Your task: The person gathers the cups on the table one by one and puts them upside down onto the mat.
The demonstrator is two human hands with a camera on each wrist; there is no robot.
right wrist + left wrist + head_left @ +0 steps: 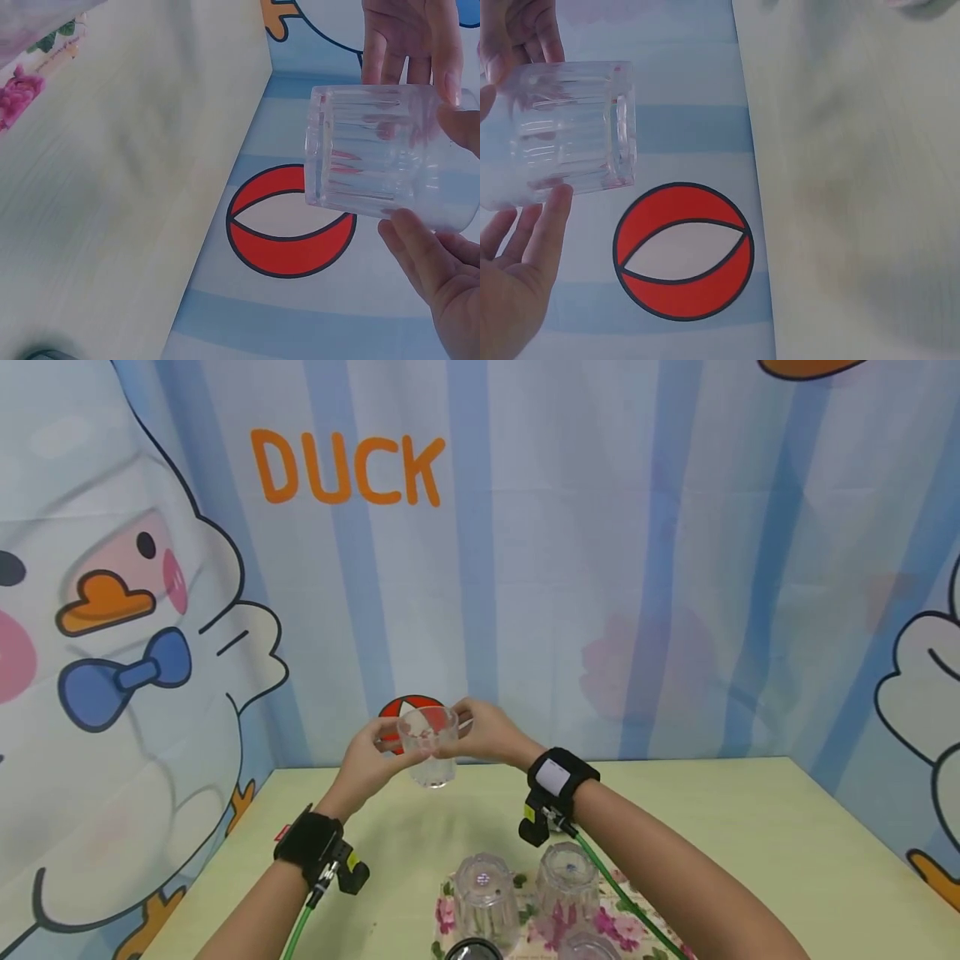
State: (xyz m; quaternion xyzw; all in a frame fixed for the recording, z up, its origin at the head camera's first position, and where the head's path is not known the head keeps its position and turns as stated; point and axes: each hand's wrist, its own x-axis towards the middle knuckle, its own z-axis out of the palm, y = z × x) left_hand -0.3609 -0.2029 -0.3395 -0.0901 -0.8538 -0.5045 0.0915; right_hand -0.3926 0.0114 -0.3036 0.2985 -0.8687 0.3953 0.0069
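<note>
Above the far part of the table, a clear glass [429, 752] is held upright between both hands, its rim up and its thick base down. My left hand [369, 766] grips its left side, thumb toward me and fingers on the far side. From the right, my right hand [487, 733] grips the same glass near the rim. In the left wrist view the glass [574, 131] lies sideways across the picture, the left hand [517, 277] below it. The right wrist view shows the right hand's fingers [416, 240] against the wall of the glass [375, 150].
A floral tray or mat [442, 935] lies at the near middle of the pale yellow table [697, 810]. Upturned clear glasses [486, 897] stand on it, beside a dark-rimmed round object [474, 950]. A printed duck curtain [547, 568] hangs behind the table. Green cables [622, 893] run from both wrist cameras.
</note>
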